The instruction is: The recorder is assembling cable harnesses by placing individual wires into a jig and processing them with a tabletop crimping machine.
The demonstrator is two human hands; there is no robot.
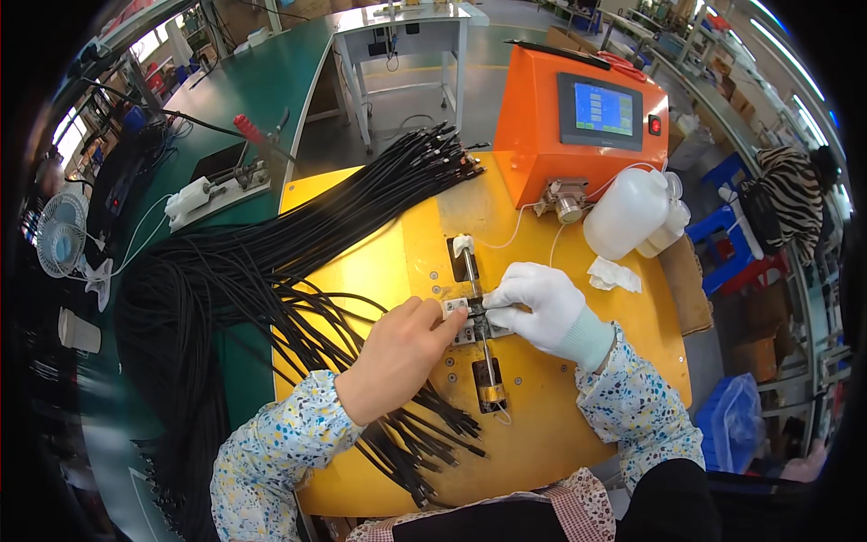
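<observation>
Both hands pinch the black cable at the metal fixture, left grip bare, right grip gloved.

A yellow table is carrying an orange machine at its far edge, with a white bottle lying beside it and a crumpled wipe sitting near the right rim. A small metal fixture is sitting at the table's middle, and a bundle of black cables is stretching across the left side, its ends reaching the far edge and the near edge alike. To the left, a green bench is holding a white clamp tool, a small fan and a paper cup.
</observation>
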